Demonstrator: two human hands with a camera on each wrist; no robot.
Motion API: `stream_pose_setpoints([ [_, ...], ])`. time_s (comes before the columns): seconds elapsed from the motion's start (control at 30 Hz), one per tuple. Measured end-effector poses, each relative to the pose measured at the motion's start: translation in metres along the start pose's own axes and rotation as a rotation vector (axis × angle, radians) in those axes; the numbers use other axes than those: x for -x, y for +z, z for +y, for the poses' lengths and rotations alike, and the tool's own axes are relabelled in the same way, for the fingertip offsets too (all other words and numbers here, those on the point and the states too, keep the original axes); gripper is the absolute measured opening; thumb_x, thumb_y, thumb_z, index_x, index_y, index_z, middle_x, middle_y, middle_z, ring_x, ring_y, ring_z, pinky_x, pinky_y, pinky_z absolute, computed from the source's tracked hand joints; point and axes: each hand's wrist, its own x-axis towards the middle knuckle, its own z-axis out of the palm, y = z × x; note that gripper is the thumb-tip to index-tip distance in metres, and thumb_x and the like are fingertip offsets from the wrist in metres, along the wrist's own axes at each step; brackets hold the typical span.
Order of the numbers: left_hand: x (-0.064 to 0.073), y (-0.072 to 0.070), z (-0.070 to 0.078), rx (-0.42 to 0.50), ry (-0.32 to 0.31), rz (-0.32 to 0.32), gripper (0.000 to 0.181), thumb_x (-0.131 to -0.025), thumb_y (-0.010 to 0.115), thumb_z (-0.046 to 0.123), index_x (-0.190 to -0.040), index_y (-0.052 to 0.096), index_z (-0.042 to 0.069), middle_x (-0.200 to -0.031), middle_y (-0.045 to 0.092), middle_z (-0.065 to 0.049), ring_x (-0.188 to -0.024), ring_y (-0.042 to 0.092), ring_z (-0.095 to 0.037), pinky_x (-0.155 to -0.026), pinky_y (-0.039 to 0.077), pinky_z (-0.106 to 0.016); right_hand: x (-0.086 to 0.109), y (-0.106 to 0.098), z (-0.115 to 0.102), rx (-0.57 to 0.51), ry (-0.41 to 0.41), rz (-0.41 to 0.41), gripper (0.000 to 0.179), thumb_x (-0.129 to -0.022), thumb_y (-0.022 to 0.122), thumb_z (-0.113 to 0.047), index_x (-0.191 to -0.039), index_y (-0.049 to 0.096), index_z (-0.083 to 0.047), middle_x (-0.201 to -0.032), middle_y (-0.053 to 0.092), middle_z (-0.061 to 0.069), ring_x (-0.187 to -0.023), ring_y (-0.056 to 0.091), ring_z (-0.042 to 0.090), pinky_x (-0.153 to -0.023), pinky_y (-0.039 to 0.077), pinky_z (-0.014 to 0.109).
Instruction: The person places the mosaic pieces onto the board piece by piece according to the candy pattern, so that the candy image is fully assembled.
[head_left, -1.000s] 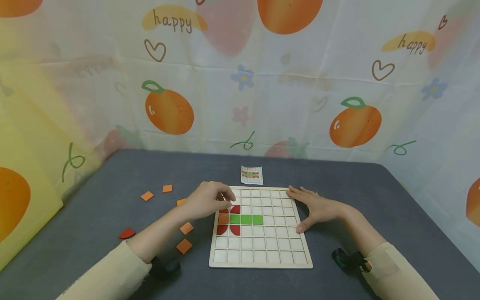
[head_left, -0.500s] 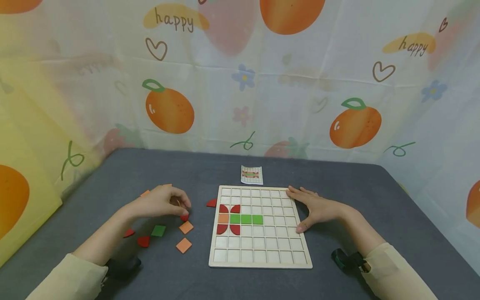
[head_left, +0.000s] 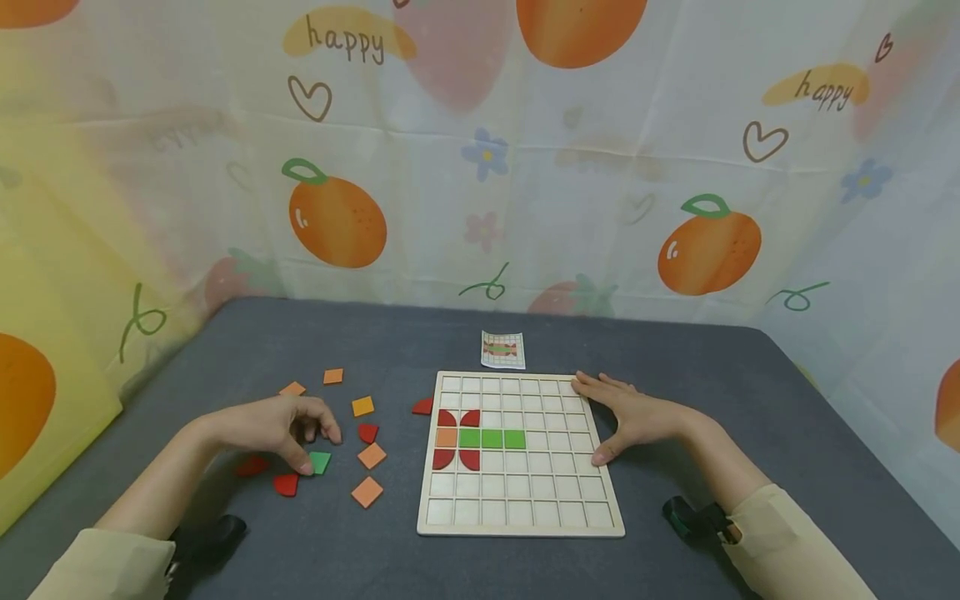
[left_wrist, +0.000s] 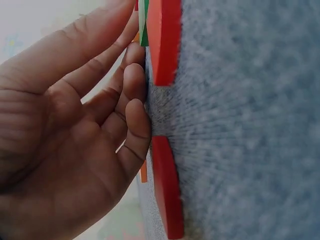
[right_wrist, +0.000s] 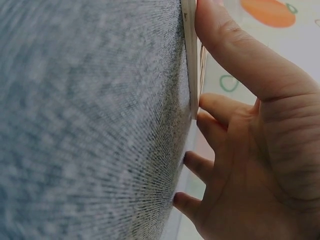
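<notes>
Over the loose pieces on the left, my left hand [head_left: 277, 427] hovers low with its fingers bent and apart. Its thumb tip is at the edge of a green square tile [head_left: 320, 463], and a red quarter-circle tile [head_left: 286, 484] lies just below. In the left wrist view, red tiles [left_wrist: 167, 190] lie on the cloth beside the fingers. My right hand [head_left: 637, 421] is spread along the right edge of a white gridded board [head_left: 525, 487], thumb and fingertips touching its rim. The board holds a row of one orange tile [head_left: 447, 437] and green tiles [head_left: 492, 438], with red quarter-circles [head_left: 444, 459] above and below.
Orange tiles [head_left: 367, 492], a yellow-orange tile [head_left: 363, 406] and a red quarter-circle [head_left: 368, 432] lie between the left hand and the board. Another red piece [head_left: 423, 406] touches the board's left edge. A pattern card [head_left: 503, 351] lies behind the board on the grey tabletop.
My left hand has moved left from the board, passing over a red quarter-circle, to the green tile. My right hand has stayed at the board's edge.
</notes>
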Motion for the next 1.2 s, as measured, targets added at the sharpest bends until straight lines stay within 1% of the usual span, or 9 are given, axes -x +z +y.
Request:
stream_pose_setpoints([
  [0.13,0.0003,0.0002,-0.0005,0.026,0.008,-0.01,0.041,-0.081,0.079,0.012,-0.115,0.061,-0.003,-0.097,0.051,-0.011,-0.082,0.043,-0.02,-0.066,0.046,-0.023,0.0004,-0.0005,-0.0003,-0.001,0.004,0.002,0.119,-0.073,0.084,-0.047,-0.159,0.012,-0.006,-0.167,0.002,0.02,-0.151,-0.007,0.051,-0.111,-0.002,0.078],
  [0.37,-0.0021,0.0013,-0.0001,-0.06,0.025,0.024,0.035,-0.079,0.081,0.016,-0.108,0.065,0.003,-0.101,0.053,-0.011,-0.083,0.044,-0.016,-0.069,0.044,-0.024,0.0004,-0.0009,0.0007,0.001,-0.002,0.003,0.119,-0.073,0.084,-0.046,-0.159,0.012,-0.006,-0.167,0.002,0.02,-0.151,-0.007,0.052,-0.111,-0.002,0.078],
  [0.57,-0.0024,0.0022,-0.0016,-0.075,0.057,0.02,0.028,-0.08,0.08,0.019,-0.102,0.069,0.005,-0.104,0.056,-0.009,-0.085,0.045,-0.017,-0.074,0.043,-0.022,-0.0001,0.0004,0.0021,0.002,-0.002,0.001,0.118,-0.073,0.084,-0.046,-0.159,0.013,-0.006,-0.167,0.003,0.02,-0.151,-0.007,0.052,-0.111,-0.002,0.078],
  [0.77,-0.0013,0.0031,-0.0033,-0.075,0.067,0.018,0.026,-0.08,0.08,0.019,-0.1,0.069,0.005,-0.101,0.055,-0.01,-0.085,0.046,-0.018,-0.073,0.043,-0.022,-0.0003,0.0009,0.0012,-0.001,-0.001,0.002,0.118,-0.073,0.084,-0.047,-0.159,0.013,-0.007,-0.167,0.003,0.019,-0.151,-0.007,0.052,-0.111,-0.002,0.078],
  [1.07,0.0002,0.0042,-0.0015,-0.055,0.052,0.023,0.029,-0.08,0.08,0.016,-0.1,0.064,0.003,-0.099,0.052,-0.011,-0.083,0.046,-0.018,-0.07,0.044,-0.023,-0.0011,0.0002,0.001,0.005,0.0,-0.005,0.118,-0.073,0.083,-0.048,-0.159,0.013,-0.007,-0.167,0.003,0.019,-0.151,-0.006,0.052,-0.111,-0.002,0.078],
  [1.2,-0.0001,0.0051,0.0,-0.032,0.05,0.017,0.03,-0.08,0.079,0.014,-0.101,0.062,0.001,-0.099,0.051,-0.012,-0.081,0.046,-0.02,-0.069,0.044,-0.024,-0.0006,0.0006,0.0013,0.004,0.001,-0.007,0.118,-0.074,0.083,-0.048,-0.159,0.012,-0.007,-0.167,0.002,0.019,-0.151,-0.007,0.052,-0.111,-0.002,0.078],
])
